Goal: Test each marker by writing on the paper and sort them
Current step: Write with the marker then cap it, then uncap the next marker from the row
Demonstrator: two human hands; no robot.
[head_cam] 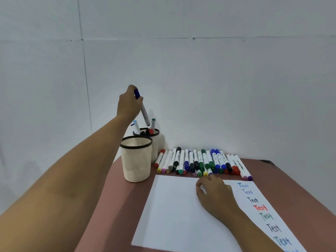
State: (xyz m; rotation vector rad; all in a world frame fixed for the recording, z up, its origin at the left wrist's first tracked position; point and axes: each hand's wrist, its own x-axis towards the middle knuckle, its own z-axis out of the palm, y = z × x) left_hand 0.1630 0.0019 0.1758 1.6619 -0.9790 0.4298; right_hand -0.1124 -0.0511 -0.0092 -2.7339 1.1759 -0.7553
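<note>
- The left hand (128,104) has its fingers clamped on the blue-capped marker (143,110) near the cap. The barrel hangs below the fingers, its lower end just above the far cup (155,142).
- Markers already standing in that cup, directly beneath the fingers, could catch the descending end and tip the marker out over the rim.
- A grip this high lets the barrel swing, so an early release may miss the opening.
- The near cup (136,159) stands below the wrist, on the person's side of the fingers. It looks light, and a low forearm could knock it over.
- The right hand (215,194) grips nothing, its fingers loosely curled with the tips on the paper (172,206).
- The row of markers (203,161) lies just beyond those fingertips, and a nudge could set them rolling.
</note>
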